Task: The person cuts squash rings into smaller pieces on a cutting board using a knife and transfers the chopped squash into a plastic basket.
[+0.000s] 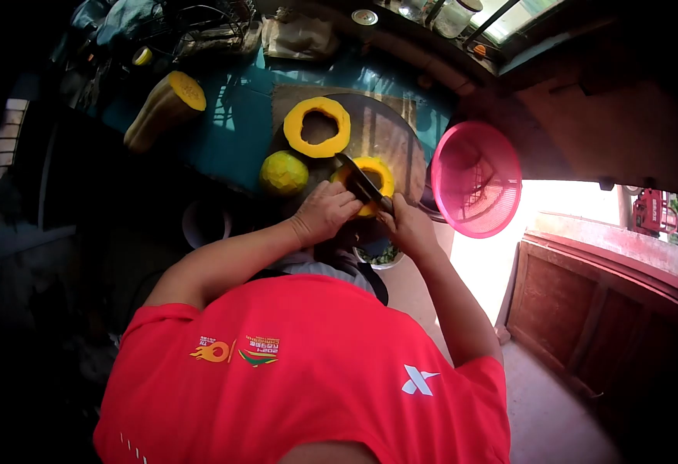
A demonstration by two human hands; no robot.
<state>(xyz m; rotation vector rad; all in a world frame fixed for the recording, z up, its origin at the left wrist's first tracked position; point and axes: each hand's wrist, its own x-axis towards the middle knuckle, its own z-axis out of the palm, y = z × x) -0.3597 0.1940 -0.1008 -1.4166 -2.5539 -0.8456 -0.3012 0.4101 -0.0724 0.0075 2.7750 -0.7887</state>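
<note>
My right hand (410, 226) is closed round the handle of a dark, broad-bladed kitchen knife (360, 179). The blade lies across a yellow pumpkin ring (385, 172) at the near edge of a round cutting board (393, 139). My left hand (327, 210) grips the ring's left side, its fingers bent close to the blade. Part of the ring is hidden behind the knife and hands. A larger hollow pumpkin ring (292, 127) lies farther back on the board. Left of my work, near my left hand, sits a peeled, greenish-yellow rounded pumpkin piece (284, 173).
A long cut pumpkin (165, 108) lies on the teal tabletop (234, 116) at left. The pink plastic basket (478, 179) stands right of the board. Below my hands is a container with green scraps (381, 254). Jars (455, 17) stand by the window.
</note>
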